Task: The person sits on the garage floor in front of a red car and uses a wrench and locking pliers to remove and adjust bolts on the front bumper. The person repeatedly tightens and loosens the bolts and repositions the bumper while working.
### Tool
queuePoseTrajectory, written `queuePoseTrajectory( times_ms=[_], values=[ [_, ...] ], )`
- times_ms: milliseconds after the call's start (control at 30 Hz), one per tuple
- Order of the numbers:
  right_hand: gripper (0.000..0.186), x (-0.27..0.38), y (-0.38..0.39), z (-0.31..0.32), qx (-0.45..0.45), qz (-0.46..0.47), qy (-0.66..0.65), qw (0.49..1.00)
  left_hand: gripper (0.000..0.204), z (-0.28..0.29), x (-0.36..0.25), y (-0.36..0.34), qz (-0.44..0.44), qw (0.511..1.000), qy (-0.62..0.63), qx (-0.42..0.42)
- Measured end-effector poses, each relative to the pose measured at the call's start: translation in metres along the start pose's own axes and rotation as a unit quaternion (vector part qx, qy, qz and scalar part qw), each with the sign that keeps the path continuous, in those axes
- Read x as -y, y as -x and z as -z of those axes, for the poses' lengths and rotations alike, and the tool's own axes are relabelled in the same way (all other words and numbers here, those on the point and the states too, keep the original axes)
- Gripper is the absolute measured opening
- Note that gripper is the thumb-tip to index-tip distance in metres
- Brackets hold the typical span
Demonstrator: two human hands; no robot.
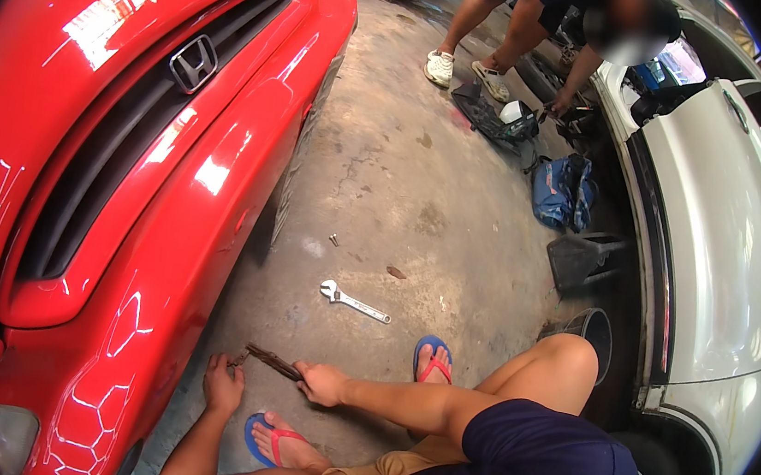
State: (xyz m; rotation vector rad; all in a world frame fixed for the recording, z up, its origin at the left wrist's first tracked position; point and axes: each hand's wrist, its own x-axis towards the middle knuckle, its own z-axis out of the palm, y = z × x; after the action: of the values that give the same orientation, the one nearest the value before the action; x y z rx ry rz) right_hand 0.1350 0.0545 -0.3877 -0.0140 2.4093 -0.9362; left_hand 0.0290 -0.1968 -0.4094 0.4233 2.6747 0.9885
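My right hand (pixel 323 384) is closed round one end of a long, rusty brown tool (pixel 273 361), whose exact kind I cannot make out. Its far end points left, toward my left hand (pixel 223 385). The fingers of that hand are bent in a pinch at a small dark piece (pixel 240 358) by the tool's tip; too little of it shows to name it. On the concrete floor beyond my hands lies a silver adjustable wrench (pixel 355 303), apart from both. A small bolt (pixel 334 240) and a brown scrap (pixel 395 272) lie past the wrench.
A red car's front bumper (pixel 207 210) rises close on my left. To the right stands a pale car (pixel 715 236), with a dark bucket (pixel 594 339) and a black plastic part (pixel 579 261) beside it. Farther off are a blue bag (pixel 563 192), a black bag (pixel 495 120) and another person (pixel 553 5) bending down.
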Motion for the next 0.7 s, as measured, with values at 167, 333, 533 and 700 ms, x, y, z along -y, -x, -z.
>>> queuePoseTrajectory(
  times_ms=[167, 333, 533, 700],
  values=[
    [0.033, 0.037, -0.006, 0.011, -0.032, 0.010, -0.036, 0.999, 0.021, 0.000, 0.005, -0.003, 0.049, 0.998, 0.035, 0.015],
    [0.035, 0.043, -0.021, 0.013, -0.020, 0.005, -0.019, 1.000, 0.026, 0.001, 0.005, -0.008, 0.069, 0.996, 0.050, 0.038],
    [0.034, 0.035, -0.025, 0.014, -0.002, -0.024, -0.001, 1.000, 0.043, 0.000, -0.009, -0.012, 0.060, 0.998, -0.021, 0.027],
    [0.033, 0.021, -0.027, 0.005, -0.014, -0.015, -0.002, 1.000, 0.038, -0.005, -0.011, -0.019, 0.048, 0.998, -0.027, 0.025]
  ],
)
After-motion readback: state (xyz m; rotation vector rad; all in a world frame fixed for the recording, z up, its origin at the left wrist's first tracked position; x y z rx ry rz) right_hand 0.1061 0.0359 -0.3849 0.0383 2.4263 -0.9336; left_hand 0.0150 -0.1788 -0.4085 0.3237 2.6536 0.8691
